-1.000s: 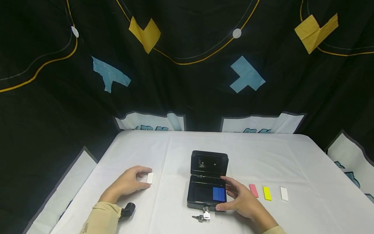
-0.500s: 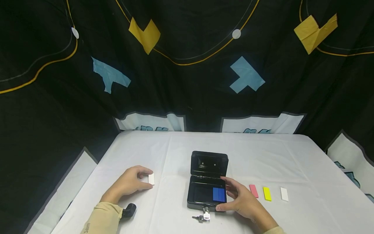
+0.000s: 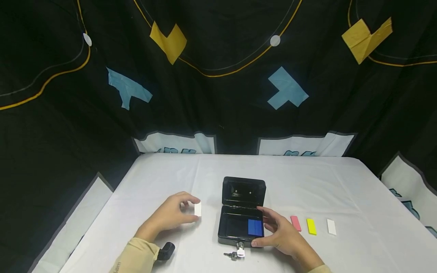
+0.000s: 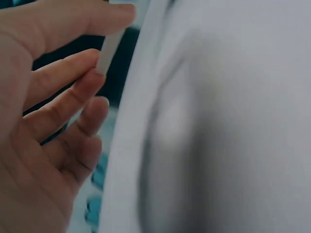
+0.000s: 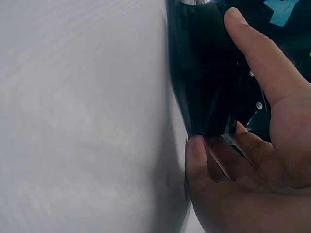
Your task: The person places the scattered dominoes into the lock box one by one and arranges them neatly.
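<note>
White and oblong, the block (image 3: pixel 198 210) I watch is pinched in the left hand's (image 3: pixel 168 216) fingertips, nine o'clock from the glossy black box (image 3: pixel 233 226); the right hand's (image 3: pixel 282 235) fingers clamp its three-o'clock side.

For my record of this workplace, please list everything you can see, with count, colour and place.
Tablecloth: 1, white, under the things
Box: 1, black, middle front, lid open
Blue blocks: 2, blue, inside box, right side
Held block: 1, white, left of box
Pink block: 1, pink, right of box
Yellow block: 1, yellow, right of pink
Loose block: 1, white, right of yellow
Lock: 1, silver, box front
Keys: count unclear, dark, beside lock
Backdrop: 1, black, behind
Shapes: 4, two yellow, two blue, on backdrop
Discs: 2, white, on backdrop
Curved lines: several, yellow and grey, on backdrop
Panels: at least 4, whitish, backdrop's lower edge
Wrist device: 1, black, left wrist
Sleeves: 2, beige, both arms
Left hand: 1, bare, pinching held block
Right hand: 1, bare, gripping box's right side
</note>
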### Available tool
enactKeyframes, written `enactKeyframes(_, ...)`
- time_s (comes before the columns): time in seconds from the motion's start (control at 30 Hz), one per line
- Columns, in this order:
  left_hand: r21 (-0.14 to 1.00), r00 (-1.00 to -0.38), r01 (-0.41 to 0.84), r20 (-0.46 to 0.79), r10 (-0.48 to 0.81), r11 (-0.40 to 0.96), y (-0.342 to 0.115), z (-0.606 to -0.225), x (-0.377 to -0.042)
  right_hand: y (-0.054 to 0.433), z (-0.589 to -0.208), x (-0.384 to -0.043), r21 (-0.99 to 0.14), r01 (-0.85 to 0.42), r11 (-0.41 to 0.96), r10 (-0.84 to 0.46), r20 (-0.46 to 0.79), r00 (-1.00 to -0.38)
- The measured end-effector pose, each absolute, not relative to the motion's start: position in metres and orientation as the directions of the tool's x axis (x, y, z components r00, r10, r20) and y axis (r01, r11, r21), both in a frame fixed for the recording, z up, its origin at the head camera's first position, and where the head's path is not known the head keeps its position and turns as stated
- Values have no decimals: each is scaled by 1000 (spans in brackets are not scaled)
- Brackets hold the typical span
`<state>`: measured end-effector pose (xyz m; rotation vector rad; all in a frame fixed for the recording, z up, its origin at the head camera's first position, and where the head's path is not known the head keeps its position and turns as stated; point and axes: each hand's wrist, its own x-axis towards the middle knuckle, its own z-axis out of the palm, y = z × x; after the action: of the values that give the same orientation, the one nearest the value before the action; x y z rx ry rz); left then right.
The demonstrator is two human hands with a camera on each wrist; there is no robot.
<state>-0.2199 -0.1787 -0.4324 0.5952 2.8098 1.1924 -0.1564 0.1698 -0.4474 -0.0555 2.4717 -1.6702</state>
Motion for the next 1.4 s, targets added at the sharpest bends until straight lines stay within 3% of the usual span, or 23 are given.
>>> enactKeyframes(0.23, 736, -838, 473, 206, 506, 484, -127, -419, -213, 171, -449, -158, -937, 27, 348, -154, -85, -984)
enactKeyframes(0.6, 581, -763, 578, 138, 631, 572, -63, -430, -205, 172, -448, -159, -943, 15, 332, -185, -80, -979)
enactKeyframes(1.1, 354, -772, 609, 58, 633, 710, -43, -431, -201, 173, -450, -158, -940, 17, 342, -176, -82, -981)
enactKeyframes(1.27, 373, -770, 608, 62, 635, 701, -43, -430, -203, 174, -449, -158, -940, 17, 341, -182, -84, -980)
enactKeyframes(1.4, 485, -779, 586, 118, 615, 649, -53, -421, -205, 174, -449, -158, -944, 12, 330, -198, -81, -977)
